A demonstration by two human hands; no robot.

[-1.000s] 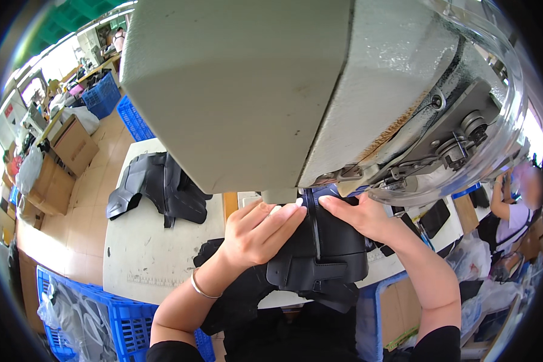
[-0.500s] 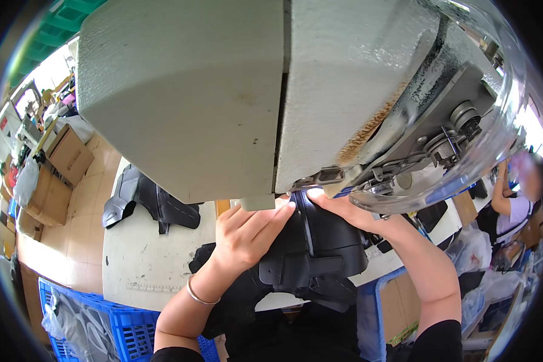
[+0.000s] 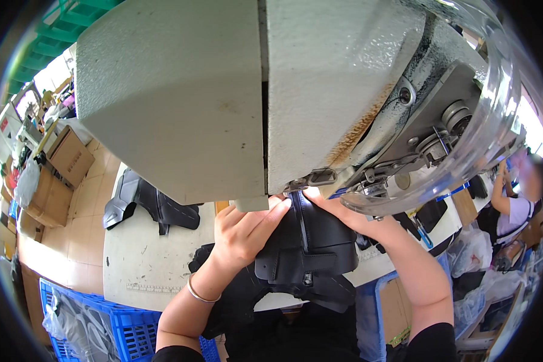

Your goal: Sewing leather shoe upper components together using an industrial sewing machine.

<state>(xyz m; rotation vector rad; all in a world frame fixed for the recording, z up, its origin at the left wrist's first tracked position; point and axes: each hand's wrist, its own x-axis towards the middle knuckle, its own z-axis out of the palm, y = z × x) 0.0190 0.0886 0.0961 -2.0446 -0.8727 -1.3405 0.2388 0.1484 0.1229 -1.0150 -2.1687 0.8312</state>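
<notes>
A black leather piece (image 3: 308,241) with a raised strip along its middle lies under the sewing machine head (image 3: 181,108). My left hand (image 3: 245,232) presses its fingers together at the piece's far left edge, beside the strip. On the other side of the strip, my right hand (image 3: 335,211) rests on the same piece. The machine head hides the fingertips of both hands in part, and the needle area does not show. The piece's near end hangs in folds toward my lap.
Another black leather piece (image 3: 145,199) lies on the white table (image 3: 145,259) at the left. Blue crates (image 3: 127,332) stand below. A clear plastic guard (image 3: 440,202) curves over the right side. Cardboard boxes (image 3: 51,193) line the left floor; another person (image 3: 513,208) sits far right.
The leather piece and my right hand have shifted slightly left. A round screw head now shows in the slot on the machine's right side. My left hand stays nearly in place.
</notes>
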